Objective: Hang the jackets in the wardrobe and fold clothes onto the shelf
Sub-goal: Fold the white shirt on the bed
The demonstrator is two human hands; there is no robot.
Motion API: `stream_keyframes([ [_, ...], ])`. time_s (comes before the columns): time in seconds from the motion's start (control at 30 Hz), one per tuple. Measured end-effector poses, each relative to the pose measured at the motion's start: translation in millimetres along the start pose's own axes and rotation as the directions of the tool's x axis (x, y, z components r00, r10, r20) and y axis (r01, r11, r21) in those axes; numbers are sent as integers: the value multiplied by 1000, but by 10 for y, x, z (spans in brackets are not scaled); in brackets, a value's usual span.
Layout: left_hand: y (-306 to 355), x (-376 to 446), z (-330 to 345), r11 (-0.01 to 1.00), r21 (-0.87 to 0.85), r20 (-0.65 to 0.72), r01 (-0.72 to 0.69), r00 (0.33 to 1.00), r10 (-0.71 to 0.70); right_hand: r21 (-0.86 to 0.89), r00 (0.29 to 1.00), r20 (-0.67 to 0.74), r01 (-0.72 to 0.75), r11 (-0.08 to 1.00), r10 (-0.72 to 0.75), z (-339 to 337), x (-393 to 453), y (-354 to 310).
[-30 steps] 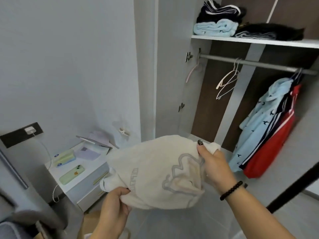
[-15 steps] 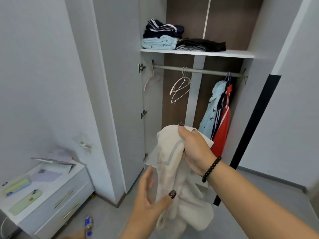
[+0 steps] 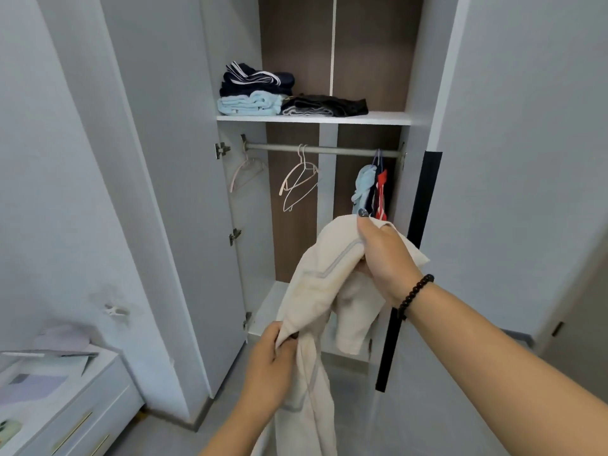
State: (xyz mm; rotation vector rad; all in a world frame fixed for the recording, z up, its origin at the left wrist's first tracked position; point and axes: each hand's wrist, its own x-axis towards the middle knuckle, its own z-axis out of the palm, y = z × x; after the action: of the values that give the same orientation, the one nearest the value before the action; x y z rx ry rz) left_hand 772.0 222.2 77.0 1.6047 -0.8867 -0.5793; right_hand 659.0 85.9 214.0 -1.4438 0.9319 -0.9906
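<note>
- The cream garment (image 3: 324,284) hangs between both hands in front of the open wardrobe (image 3: 184,192); its lower end runs off the bottom edge, so its full length cannot be seen.
- The right hand (image 3: 383,255) grips the garment's upper edge, thumb curled over the cloth; its fingers are hidden behind the fabric.
- The left hand (image 3: 273,360), lower and to the left of the right hand, pinches a fold of the garment's side; its fingertips are buried in the cloth.
- Just above and behind the right hand, the hung jackets (image 3: 370,189) show only their tops; the hand and garment cover the rest.
- Up and left of the right hand, empty hangers (image 3: 297,182) dangle on the rail (image 3: 324,150); higher still, folded clothes (image 3: 256,90) sit on the shelf (image 3: 312,119).
- Far left of the left hand, the bedside cabinet (image 3: 65,409) is cut off by the frame, and the things on it are blurred.
- Half a second ago the left hand was spread open beside the garment, holding nothing; now it has closed on the cloth. The right hand keeps its grip.
</note>
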Motion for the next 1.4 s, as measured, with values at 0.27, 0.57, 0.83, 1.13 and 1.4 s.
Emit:
stream_keyframes([
  [0.27,638,281,-469,825,-563,117,55,993,14,-324,969,178,224,919,-173,-97,-131,433],
  [0.57,1002,526,-853,690,-721,164,67,984,76,-461,935,316,299,835,-160,356,-188,912],
  [0.83,848,608,-1115,687,-721,58,87,996,-65,-530,963,175,267,804,-204,802,-234,1056],
  [1.13,735,776,-1380,702,-710,-41,43,994,-103,-502,905,327,411,761,-274,709,149,947],
  [1.4,545,979,-1568,882,-380,-125,279,929,-348,-171,971,219,136,976,-97,553,429,464],
])
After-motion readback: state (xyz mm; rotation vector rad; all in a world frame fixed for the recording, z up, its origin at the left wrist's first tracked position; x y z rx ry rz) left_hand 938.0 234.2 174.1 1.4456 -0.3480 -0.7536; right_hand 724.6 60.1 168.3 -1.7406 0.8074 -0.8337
